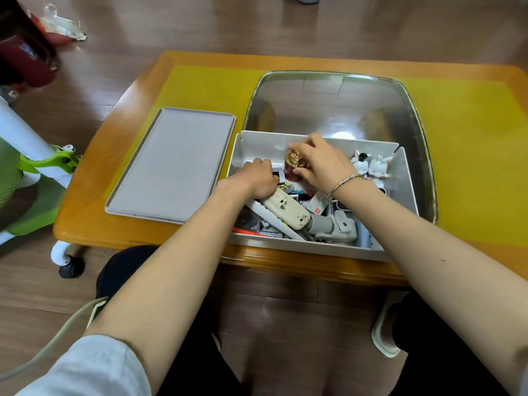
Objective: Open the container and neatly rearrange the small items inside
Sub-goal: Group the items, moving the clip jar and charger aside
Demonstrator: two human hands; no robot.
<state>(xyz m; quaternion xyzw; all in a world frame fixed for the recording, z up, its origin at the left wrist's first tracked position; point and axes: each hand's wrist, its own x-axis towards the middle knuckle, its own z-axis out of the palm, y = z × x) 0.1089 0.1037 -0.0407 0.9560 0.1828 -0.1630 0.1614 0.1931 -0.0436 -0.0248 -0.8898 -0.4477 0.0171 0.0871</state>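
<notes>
The right hand had its grip curled around a small red jar with a gold lid, while the left hand reached among the clutter, its grip hidden, so open or closed I could not tell. Both were inside the open grey container, which sat on the table with its lid lying flat just to its left.

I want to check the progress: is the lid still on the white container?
No, the grey lid lies flat on the table beside the open container, where both hands reach in.
</notes>
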